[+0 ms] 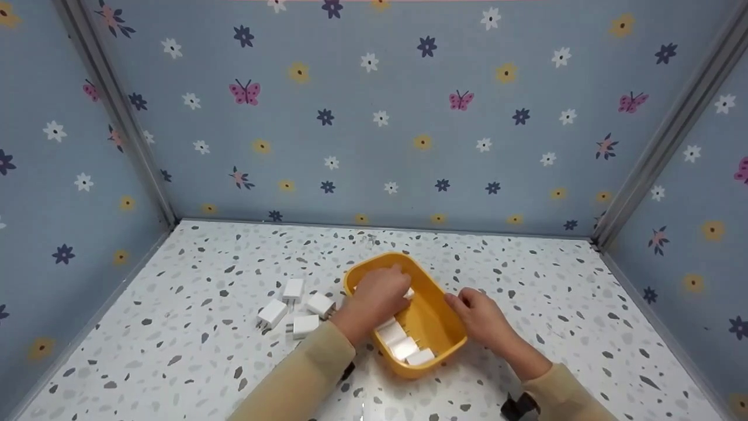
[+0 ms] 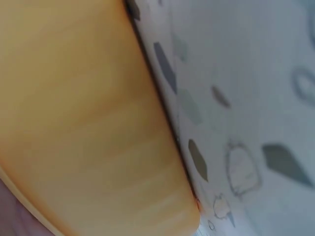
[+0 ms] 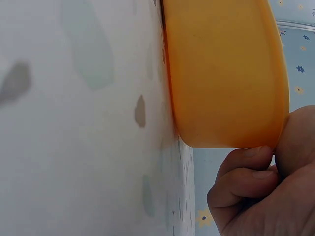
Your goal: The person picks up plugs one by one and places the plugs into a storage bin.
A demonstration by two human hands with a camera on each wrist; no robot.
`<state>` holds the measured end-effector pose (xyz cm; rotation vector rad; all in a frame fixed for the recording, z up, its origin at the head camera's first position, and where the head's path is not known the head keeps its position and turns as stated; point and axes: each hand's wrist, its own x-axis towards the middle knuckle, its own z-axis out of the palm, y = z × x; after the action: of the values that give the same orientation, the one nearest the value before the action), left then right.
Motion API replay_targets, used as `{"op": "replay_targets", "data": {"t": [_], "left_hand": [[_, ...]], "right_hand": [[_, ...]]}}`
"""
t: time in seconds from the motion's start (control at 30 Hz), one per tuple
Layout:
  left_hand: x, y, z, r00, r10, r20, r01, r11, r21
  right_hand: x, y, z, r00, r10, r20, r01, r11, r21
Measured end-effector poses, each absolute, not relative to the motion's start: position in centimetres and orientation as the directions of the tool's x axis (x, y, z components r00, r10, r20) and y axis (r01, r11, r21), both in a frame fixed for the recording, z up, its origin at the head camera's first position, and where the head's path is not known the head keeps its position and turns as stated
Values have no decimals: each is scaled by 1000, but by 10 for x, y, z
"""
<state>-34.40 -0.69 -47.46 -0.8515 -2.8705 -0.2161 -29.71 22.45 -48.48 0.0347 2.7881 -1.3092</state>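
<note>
A yellow plastic bin stands on the speckled table, with several white plug-in chargers lined up along its near left side. My left hand reaches over the left rim into the bin, fingers curled down around a white charger that is mostly hidden by them. My right hand pinches the bin's right rim between thumb and curled fingers; the right wrist view shows this grip at the rim's corner. In the left wrist view the bin's outer wall fills the left side.
Left of the bin, several loose white chargers lie on the speckled table, prongs pointing various ways. Flower-patterned panels wall the table at the back and both sides, joined by metal corner posts.
</note>
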Motion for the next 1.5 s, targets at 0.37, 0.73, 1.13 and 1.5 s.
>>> {"op": "replay_targets", "data": {"t": [0.37, 0.73, 1.13, 1.5], "left_hand": [[-345, -5, -476, -845, 513, 150, 529, 844, 92], [-342, -7, -476, -836, 519, 180, 535, 843, 53], [-338, -11, -469, -864, 482, 144, 501, 852, 151], [-343, -29, -456, -863, 466, 196, 498, 850, 169]], "right_hand": [[-298, 224, -484, -997, 3, -74, 59, 637, -769], [-299, 225, -485, -998, -12, -60, 38, 643, -765], [-300, 223, -485, -997, -6, -83, 60, 633, -771], [-299, 224, -485, -996, -2, -88, 67, 635, -770]]}}
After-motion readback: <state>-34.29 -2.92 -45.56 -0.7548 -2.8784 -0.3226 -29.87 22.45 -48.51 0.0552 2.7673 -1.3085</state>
